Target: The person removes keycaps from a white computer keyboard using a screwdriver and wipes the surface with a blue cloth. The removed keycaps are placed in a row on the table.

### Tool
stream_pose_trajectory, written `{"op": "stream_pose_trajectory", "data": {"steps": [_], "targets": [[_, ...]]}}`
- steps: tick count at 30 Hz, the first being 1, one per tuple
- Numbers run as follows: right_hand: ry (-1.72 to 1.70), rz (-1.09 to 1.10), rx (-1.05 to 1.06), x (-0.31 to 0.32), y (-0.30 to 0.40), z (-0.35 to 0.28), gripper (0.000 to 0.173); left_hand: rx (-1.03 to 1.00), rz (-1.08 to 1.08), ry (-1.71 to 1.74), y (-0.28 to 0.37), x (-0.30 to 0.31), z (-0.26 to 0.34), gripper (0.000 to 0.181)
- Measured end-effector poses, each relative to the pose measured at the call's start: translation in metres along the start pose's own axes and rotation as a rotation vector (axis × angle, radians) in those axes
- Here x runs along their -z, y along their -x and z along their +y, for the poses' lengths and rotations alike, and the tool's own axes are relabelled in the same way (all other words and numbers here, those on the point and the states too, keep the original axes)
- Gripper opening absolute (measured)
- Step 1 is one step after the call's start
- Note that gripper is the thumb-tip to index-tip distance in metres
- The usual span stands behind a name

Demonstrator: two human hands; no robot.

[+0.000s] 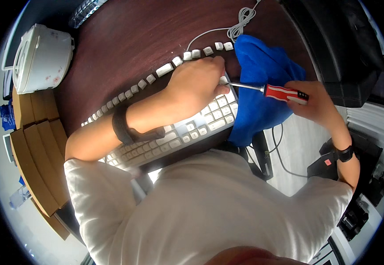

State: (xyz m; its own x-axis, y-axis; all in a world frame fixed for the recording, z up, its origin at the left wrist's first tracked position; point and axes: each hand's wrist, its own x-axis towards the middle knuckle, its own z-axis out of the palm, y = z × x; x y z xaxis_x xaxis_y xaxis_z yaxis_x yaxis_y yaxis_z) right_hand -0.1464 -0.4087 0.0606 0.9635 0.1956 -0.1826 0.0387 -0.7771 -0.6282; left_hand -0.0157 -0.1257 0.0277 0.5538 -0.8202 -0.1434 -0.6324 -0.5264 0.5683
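A computer keyboard (216,125) with white keys lies on the dark reddish wooden table in front of me. My right hand (314,102) grips the red, white and black handle of a screwdriver (279,92). Its metal shaft points left, with the tip at a white keycap (223,79) at the keyboard's far right corner. Over that corner rests my left hand (197,86), thumb and fingertips on either side of the keycap. Whether they pinch it is not clear. Loose white keycaps (164,70) stand in a long row behind the keyboard.
A blue cloth (264,63) drapes over the table's right edge, under the screwdriver. A bundled grey cable (241,23) lies beyond the keycaps. At left are a white rice cooker (44,59) and cardboard boxes (41,162). A black leather seat (334,49) stands at right.
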Motion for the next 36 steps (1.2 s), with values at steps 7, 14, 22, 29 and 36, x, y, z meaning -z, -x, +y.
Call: {"op": "stream_pose_trajectory", "data": {"steps": [7,14,22,29,36], "targets": [[-0.275,0.003,-0.248,-0.026,0.015,0.009,0.027,-0.017,-0.010,0.026,0.000,0.002,-0.002,0.034],[0.214,-0.040,-0.127,0.023,-0.003,-0.056,0.028,-0.026,-0.033,0.073,-0.002,0.006,-0.006,0.027],[0.303,0.050,-0.110,0.024,0.007,-0.086,0.024,-0.092,-0.001,0.060,-0.005,0.002,-0.013,0.024],[0.469,-0.081,-0.139,0.018,0.000,-0.106,0.028,-0.085,-0.014,0.064,-0.003,0.005,-0.012,0.025],[0.562,-0.125,-0.189,0.020,-0.008,-0.121,0.028,-0.120,-0.007,0.094,-0.005,0.005,-0.016,0.023]]}}
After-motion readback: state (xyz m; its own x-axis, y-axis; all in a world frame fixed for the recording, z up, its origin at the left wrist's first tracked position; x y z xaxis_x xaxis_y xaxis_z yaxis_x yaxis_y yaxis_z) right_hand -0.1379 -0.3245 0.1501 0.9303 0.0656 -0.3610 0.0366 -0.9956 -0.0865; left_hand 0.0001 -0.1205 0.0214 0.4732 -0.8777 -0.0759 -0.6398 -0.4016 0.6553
